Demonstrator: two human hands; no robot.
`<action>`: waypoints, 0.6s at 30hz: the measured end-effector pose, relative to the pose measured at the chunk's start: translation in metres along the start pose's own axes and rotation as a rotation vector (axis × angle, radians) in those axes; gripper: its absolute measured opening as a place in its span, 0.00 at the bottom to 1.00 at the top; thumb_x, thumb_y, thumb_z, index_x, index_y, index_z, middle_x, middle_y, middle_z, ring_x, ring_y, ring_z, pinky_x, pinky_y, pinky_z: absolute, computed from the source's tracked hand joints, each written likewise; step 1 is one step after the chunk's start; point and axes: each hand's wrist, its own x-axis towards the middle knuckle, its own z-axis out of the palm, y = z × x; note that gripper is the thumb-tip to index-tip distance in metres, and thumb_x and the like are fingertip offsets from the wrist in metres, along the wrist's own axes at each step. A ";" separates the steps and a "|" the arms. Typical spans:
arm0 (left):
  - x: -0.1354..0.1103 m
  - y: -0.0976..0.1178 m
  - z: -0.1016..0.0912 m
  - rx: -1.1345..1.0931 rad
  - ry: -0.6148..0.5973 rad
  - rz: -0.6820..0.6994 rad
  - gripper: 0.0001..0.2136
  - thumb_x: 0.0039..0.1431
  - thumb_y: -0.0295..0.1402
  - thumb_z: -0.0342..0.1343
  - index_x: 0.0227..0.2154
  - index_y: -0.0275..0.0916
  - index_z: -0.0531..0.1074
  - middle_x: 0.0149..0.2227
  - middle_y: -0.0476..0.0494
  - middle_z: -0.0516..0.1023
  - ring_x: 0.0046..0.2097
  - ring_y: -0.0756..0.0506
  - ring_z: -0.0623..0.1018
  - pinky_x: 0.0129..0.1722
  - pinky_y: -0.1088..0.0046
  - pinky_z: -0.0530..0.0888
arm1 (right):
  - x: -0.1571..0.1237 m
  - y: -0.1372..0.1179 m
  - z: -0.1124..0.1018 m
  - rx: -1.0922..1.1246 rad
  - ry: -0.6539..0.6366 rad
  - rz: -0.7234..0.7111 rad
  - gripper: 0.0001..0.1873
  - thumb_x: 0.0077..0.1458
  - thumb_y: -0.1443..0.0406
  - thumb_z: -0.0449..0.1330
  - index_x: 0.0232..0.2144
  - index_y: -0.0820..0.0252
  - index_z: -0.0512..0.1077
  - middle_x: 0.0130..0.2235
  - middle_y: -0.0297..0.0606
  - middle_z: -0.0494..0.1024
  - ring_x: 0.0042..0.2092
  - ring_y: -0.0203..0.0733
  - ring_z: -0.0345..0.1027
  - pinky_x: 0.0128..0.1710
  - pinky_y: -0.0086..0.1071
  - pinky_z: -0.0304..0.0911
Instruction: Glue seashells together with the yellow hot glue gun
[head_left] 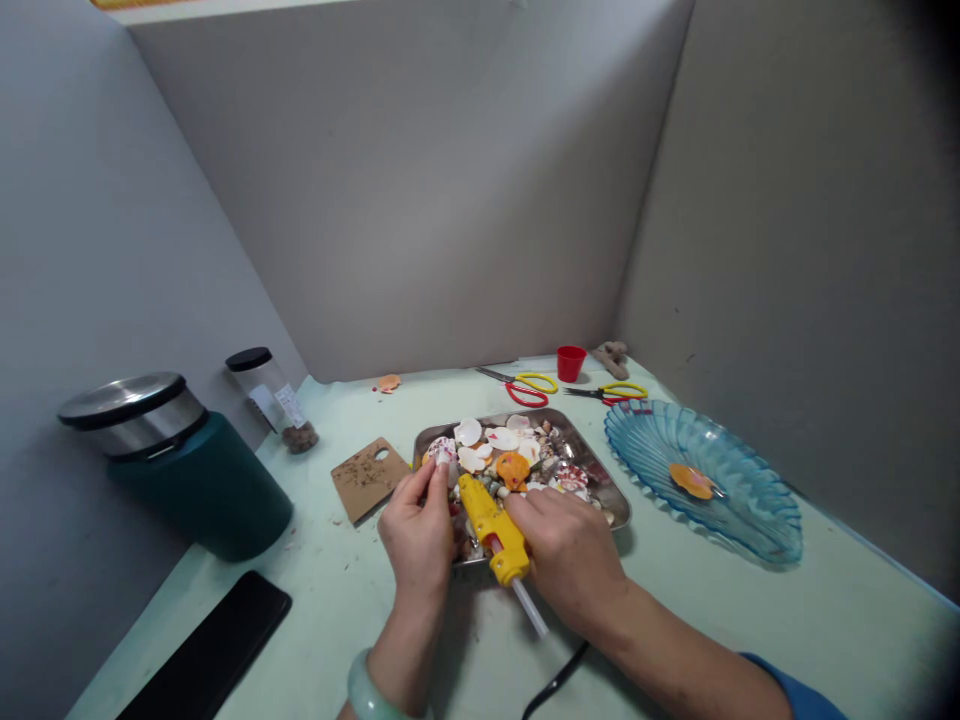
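Observation:
My right hand is wrapped round a yellow hot glue gun, with a clear glue stick sticking out of its back end. The gun's nozzle points away from me, close to my left fingertips. Between thumb and fingers, my left hand pinches a pale seashell with reddish specks. Both hands are over the near left part of a metal tray full of shells and small stones. White shells and an orange shell lie on top of the pile.
Left: a brown board, a clear jar, a teal flask and a black phone. Behind the tray: two pairs of scissors and a red cup. Right: a blue glass dish holding an orange shell piece. A black cord runs near me.

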 end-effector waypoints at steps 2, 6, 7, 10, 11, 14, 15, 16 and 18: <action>-0.001 0.000 0.000 0.001 0.007 0.008 0.22 0.50 0.45 0.60 0.42 0.33 0.81 0.29 0.42 0.79 0.22 0.48 0.74 0.23 0.71 0.73 | 0.000 0.000 0.001 -0.007 -0.010 0.002 0.07 0.53 0.69 0.61 0.25 0.57 0.70 0.25 0.35 0.74 0.28 0.41 0.63 0.31 0.35 0.44; -0.001 -0.002 0.000 0.028 0.000 0.074 0.19 0.50 0.45 0.61 0.38 0.34 0.82 0.30 0.41 0.80 0.26 0.46 0.77 0.27 0.69 0.75 | 0.003 0.004 0.000 -0.032 -0.037 0.023 0.04 0.51 0.70 0.62 0.26 0.58 0.71 0.26 0.35 0.75 0.29 0.41 0.63 0.30 0.35 0.44; -0.001 -0.003 0.001 0.033 0.001 0.092 0.19 0.50 0.45 0.61 0.37 0.35 0.82 0.31 0.41 0.81 0.28 0.45 0.78 0.29 0.69 0.76 | 0.004 0.005 0.000 -0.037 -0.043 0.027 0.04 0.51 0.70 0.62 0.26 0.58 0.71 0.26 0.35 0.75 0.29 0.40 0.63 0.30 0.35 0.44; -0.001 -0.005 0.002 0.028 0.013 0.103 0.18 0.51 0.44 0.60 0.38 0.36 0.82 0.35 0.40 0.82 0.31 0.44 0.80 0.32 0.68 0.77 | 0.005 0.008 -0.001 -0.029 -0.036 0.026 0.04 0.51 0.71 0.61 0.26 0.58 0.71 0.25 0.35 0.75 0.28 0.40 0.63 0.30 0.34 0.44; -0.002 -0.005 0.002 0.021 0.015 0.094 0.18 0.51 0.44 0.61 0.38 0.36 0.82 0.35 0.40 0.82 0.32 0.44 0.80 0.32 0.68 0.77 | 0.005 0.008 -0.001 -0.023 -0.027 0.022 0.04 0.51 0.71 0.61 0.26 0.58 0.71 0.25 0.36 0.75 0.28 0.40 0.63 0.30 0.35 0.44; -0.002 -0.005 0.002 -0.019 0.029 0.053 0.19 0.51 0.45 0.61 0.39 0.35 0.82 0.38 0.39 0.82 0.30 0.45 0.79 0.30 0.69 0.77 | 0.004 0.008 -0.001 0.001 -0.001 0.002 0.05 0.53 0.70 0.60 0.25 0.58 0.71 0.25 0.35 0.74 0.28 0.40 0.62 0.30 0.35 0.45; -0.002 -0.004 0.003 -0.038 0.035 0.042 0.20 0.51 0.45 0.61 0.40 0.35 0.81 0.38 0.39 0.82 0.29 0.46 0.79 0.28 0.69 0.77 | 0.003 0.007 0.000 0.008 0.005 -0.005 0.06 0.53 0.69 0.60 0.25 0.58 0.71 0.25 0.35 0.74 0.28 0.40 0.62 0.30 0.35 0.45; -0.001 -0.004 0.003 -0.058 0.041 0.036 0.20 0.51 0.44 0.61 0.41 0.34 0.81 0.38 0.39 0.82 0.28 0.47 0.78 0.27 0.69 0.77 | 0.002 0.007 0.000 0.016 0.011 -0.012 0.06 0.54 0.68 0.60 0.25 0.58 0.70 0.24 0.35 0.73 0.28 0.40 0.62 0.30 0.35 0.45; -0.001 -0.005 0.003 -0.077 0.076 0.062 0.20 0.52 0.44 0.61 0.41 0.34 0.81 0.37 0.39 0.82 0.26 0.48 0.78 0.25 0.69 0.77 | 0.000 0.005 0.000 0.029 0.018 -0.024 0.07 0.55 0.67 0.59 0.24 0.58 0.70 0.24 0.35 0.72 0.28 0.40 0.62 0.30 0.35 0.45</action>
